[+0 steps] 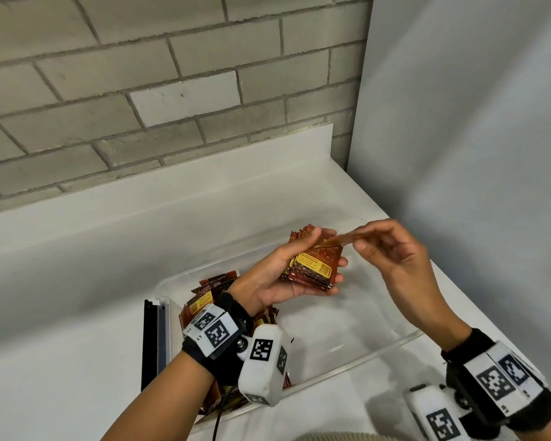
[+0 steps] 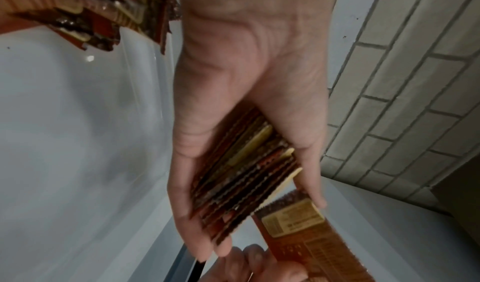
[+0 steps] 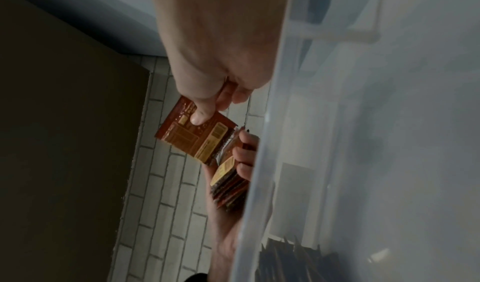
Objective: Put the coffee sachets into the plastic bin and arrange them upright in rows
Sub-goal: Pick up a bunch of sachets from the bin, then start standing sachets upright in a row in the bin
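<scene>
- Brown foil coffee sachets stack [image 1: 312, 265] sits clamped in my left hand [image 1: 277, 275], above the clear plastic bin [image 1: 392, 342].
- My right hand [image 1: 392, 249] pinches one brown sachet [image 1: 337, 241], touching the stack.
- More loose sachets [image 1: 204, 300] lie in the bin's left end.

Left hand [image 2: 249, 109], palm toward the camera, grips a stack of brown-red foil coffee sachets [image 2: 244, 175] edge-on between thumb and fingers. At 5 o'clock, a single brown sachet with a yellow label [image 2: 301, 226] touches the stack's edge, pinched by the right hand [image 2: 249, 266] at 6 o'clock. More loose brown sachets [image 2: 103, 13] at 11 o'clock. Clear plastic bin wall [image 2: 78, 122] at 9 o'clock. Grey brick wall [image 2: 405, 80] at 3 o'clock.
</scene>
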Demonstrator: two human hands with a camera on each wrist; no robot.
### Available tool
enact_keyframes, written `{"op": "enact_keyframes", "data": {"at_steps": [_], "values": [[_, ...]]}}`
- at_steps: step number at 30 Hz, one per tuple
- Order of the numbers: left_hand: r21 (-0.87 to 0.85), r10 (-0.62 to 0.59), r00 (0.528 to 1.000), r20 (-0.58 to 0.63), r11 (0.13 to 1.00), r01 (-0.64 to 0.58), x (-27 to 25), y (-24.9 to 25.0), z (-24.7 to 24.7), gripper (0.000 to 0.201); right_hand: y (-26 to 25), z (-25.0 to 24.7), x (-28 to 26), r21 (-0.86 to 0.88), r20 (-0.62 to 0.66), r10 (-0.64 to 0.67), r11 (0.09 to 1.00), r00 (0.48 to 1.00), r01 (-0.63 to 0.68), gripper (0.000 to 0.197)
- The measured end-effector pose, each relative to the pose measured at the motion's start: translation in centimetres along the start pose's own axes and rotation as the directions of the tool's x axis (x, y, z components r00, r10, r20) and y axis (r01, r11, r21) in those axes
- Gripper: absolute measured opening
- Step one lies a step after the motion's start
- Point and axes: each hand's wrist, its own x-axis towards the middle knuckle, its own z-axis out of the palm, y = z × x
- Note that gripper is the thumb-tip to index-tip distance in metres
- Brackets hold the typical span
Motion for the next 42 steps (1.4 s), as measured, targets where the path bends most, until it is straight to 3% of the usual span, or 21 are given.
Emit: {"op": "enact_keyframes", "data": {"at_steps": [5, 10, 13, 17, 18, 22, 25, 28, 30, 32, 34, 37, 40, 42], "values": [[-0.073, 0.059, 0.998, 0.039, 0.996, -0.056, -0.1, 0.2, -0.3, 0.050, -0.2, 0.3, -0.2, -0.002, 0.084, -0.006, 1.000, 0.996, 0.006, 0.016], [-0.085, 0.149, 0.987, -0.058, 0.985, -0.154, 0.2, 0.2, -0.4, 0.042, 0.4, 0.1, -0.2, -0.064, 0.119, 0.075, 0.996, 0.990, -0.068, 0.024], [-0.070, 0.173, 0.978, -0.115, 0.981, -0.182, 0.4, -0.1, -0.4, 0.040, 0.9, -0.5, -0.6, -0.151, 0.058, 0.202, 0.970, 0.978, -0.191, 0.036], [-0.080, 0.220, 0.967, -0.130, 0.970, -0.231, 0.4, -0.3, -0.1, 0.035, 0.8, -0.6, -1.6, -0.141, 0.042, 0.371, 0.921, 0.928, -0.362, 0.015], [-0.078, 0.229, 0.965, -0.125, 0.968, -0.240, 0.4, -0.4, 0.0, 0.036, 0.7, -0.6, -1.9, -0.107, 0.035, 0.389, 0.917, 0.920, -0.384, 0.018], [-0.041, 0.260, 0.961, -0.092, 0.963, -0.265, 0.5, -0.9, 0.6, 0.040, 0.6, -0.8, -2.6, 0.046, 0.046, 0.384, 0.921, 0.922, -0.386, 0.064], [-0.032, 0.271, 0.960, -0.066, 0.961, -0.273, 0.5, -1.0, 0.9, 0.040, 0.6, -0.9, -2.6, 0.121, 0.055, 0.374, 0.918, 0.926, -0.378, 0.072], [-0.042, 0.300, 0.953, -0.040, 0.953, -0.301, 0.4, -0.7, 0.8, 0.038, 0.6, -1.3, -2.4, 0.192, 0.006, 0.391, 0.903, 0.920, -0.385, 0.068], [-0.046, 0.319, 0.947, -0.024, 0.946, -0.320, 0.2, -0.4, 0.7, 0.038, 0.3, -1.5, -2.4, 0.174, -0.009, 0.409, 0.899, 0.912, -0.401, 0.052], [-0.047, 0.331, 0.944, -0.008, 0.942, -0.331, 0.1, -0.1, 0.6, 0.040, -0.3, -1.4, -2.3, 0.165, 0.001, 0.427, 0.892, 0.904, -0.421, 0.044], [-0.045, 0.344, 0.939, -0.015, 0.938, -0.344, 0.1, 0.0, 0.6, 0.041, -1.1, -1.1, -2.1, 0.185, 0.029, 0.457, 0.871, 0.889, -0.454, 0.051], [-0.043, 0.365, 0.930, -0.037, 0.929, -0.367, 0.1, 0.2, 0.6, 0.043, -2.1, -0.5, -1.7, 0.223, 0.064, 0.504, 0.834, 0.861, -0.505, 0.034], [-0.051, 0.371, 0.927, -0.044, 0.926, -0.373, 0.1, 0.3, 0.7, 0.043, -2.4, 0.0, -1.1, 0.155, 0.045, 0.499, 0.852, 0.866, -0.499, 0.009], [-0.051, 0.368, 0.928, -0.051, 0.927, -0.371, 0.1, 0.3, 0.6, 0.042, -2.7, -0.2, -0.2, 0.069, 0.030, 0.483, 0.873, 0.875, -0.484, 0.005]]}}
